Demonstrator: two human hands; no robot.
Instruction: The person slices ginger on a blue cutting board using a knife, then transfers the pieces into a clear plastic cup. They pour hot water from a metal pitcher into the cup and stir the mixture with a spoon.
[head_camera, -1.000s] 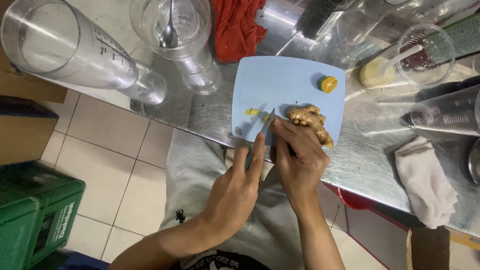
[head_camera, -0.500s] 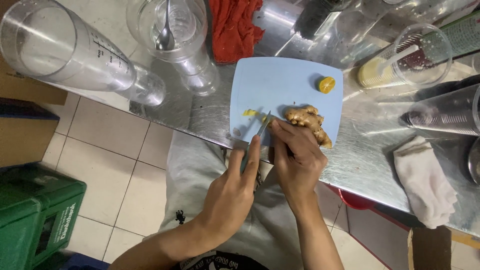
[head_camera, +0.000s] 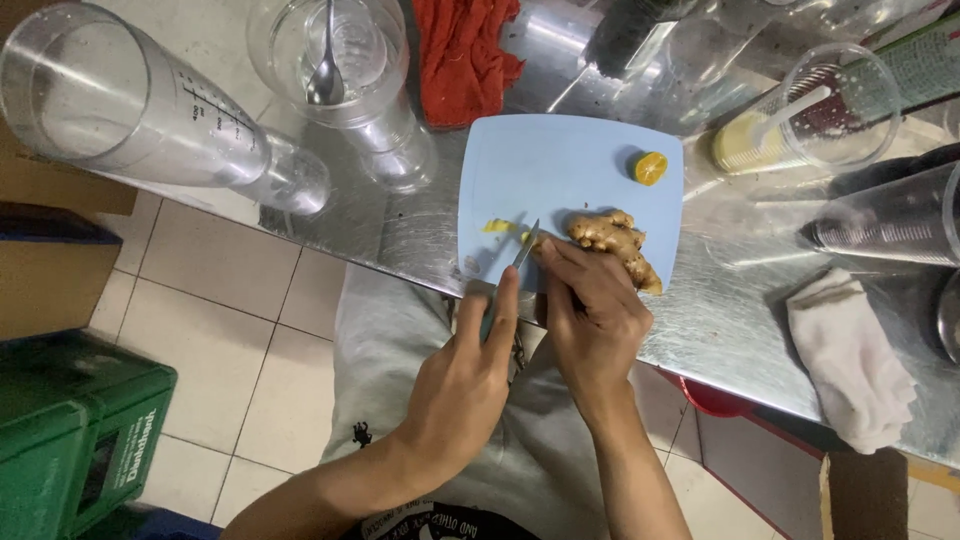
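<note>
A: Centre of the frame, two hands at work on one pale blue cutting board (head_camera: 560, 165). The left hand (head_camera: 470, 375) has its fingers wrapped tight around one small knife (head_camera: 524, 245), forefinger stretched along the handle, blade tip down on the board.

B: And the right hand (head_camera: 590, 305)?

A: Fingers bunched together, pressing down on one knobbly piece of ginger (head_camera: 612, 240) at the board's lower right. The blade sits right at the ginger's left end.

B: Any cuts showing?

A: Small yellow pieces (head_camera: 497, 226), just left of the blade; too small to count surely. One halved small citrus (head_camera: 650, 167) sits toward the board's upper right, well apart from the ginger.

B: What's around the board?

A: One tall clear measuring cylinder (head_camera: 130, 110) lies upper left. One clear jug holding a spoon (head_camera: 325, 60) stands top centre, one red cloth (head_camera: 462, 50) beside it. One plastic cup of yellow liquid (head_camera: 790, 130) with a straw is upper right, one white cloth (head_camera: 850, 360) lower right. One green crate (head_camera: 70, 440) stands on the floor, lower left.
</note>
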